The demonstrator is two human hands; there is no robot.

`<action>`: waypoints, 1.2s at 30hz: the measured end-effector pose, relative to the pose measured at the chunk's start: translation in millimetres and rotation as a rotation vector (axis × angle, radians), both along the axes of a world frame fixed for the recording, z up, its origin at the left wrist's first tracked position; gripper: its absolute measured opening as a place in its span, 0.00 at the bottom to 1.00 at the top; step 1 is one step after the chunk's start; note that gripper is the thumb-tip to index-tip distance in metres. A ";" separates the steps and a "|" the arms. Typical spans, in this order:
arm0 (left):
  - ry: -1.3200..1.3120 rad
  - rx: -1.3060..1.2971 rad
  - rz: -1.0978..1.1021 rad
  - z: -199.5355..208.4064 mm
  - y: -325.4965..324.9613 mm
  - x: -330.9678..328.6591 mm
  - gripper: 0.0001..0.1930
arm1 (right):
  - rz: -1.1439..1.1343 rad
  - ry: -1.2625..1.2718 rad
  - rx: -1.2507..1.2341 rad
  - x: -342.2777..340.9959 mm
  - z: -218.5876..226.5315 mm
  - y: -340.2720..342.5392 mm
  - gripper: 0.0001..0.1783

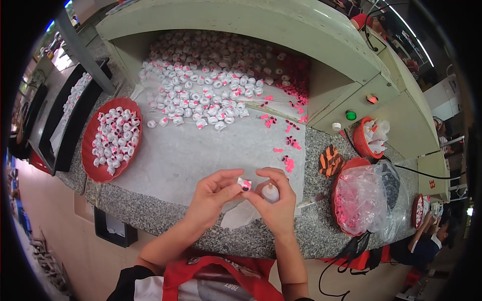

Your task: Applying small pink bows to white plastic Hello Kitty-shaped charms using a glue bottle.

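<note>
A red apron (173,281) is seen at 6 o'clock. Above it, a small white-and-pink piece (244,183) is pinched by the left hand (213,193). The right hand (277,203) is curved beside a white bottle (270,193); its grip cannot be told. From the hands, similar pieces (201,103) are heaped at 11 o'clock; a filled red bowl (92,163) is noted at 10.

A single fisheye view looks steeply down from the person's head, facing the pale cabinet (241,16) at 12 o'clock. Left hand (213,193) and right hand (277,206) appear near, toward 6 o'clock.
</note>
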State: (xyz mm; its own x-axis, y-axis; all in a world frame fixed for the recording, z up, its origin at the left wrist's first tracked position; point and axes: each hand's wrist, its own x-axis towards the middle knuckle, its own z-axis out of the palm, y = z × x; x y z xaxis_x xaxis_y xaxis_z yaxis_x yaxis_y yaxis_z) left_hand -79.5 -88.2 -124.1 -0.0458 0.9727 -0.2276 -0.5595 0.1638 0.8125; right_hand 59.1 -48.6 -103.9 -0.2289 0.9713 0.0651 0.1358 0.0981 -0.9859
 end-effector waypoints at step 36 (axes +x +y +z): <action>1.747 0.147 0.786 -1.2 9.3 -165.8 0.10 | 0.040 0.054 -0.227 -34.6 -18.0 -9.6 0.07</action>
